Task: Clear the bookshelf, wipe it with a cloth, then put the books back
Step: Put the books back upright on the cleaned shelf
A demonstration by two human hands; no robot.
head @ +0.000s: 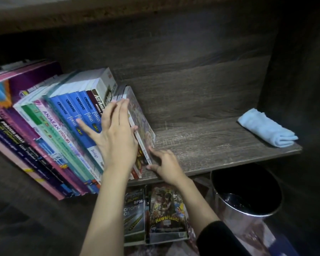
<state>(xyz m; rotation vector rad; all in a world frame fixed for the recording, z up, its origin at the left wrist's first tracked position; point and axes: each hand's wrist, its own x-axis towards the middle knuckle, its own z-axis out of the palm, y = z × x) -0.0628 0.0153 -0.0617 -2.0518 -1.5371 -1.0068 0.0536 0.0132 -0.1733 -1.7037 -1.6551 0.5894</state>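
"fokus" on blue spines (72, 115) (several), "ANJAKAN PRIMA" pale spine (56, 127)

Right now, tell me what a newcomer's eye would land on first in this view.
First the row of bright books leaning on the left half of the shelf, with the left hand flat against them and the right hand touching the foot of the thin comics at the row's end. Next, the pale blue folded cloth on the shelf's right end, and the shiny bin below it.
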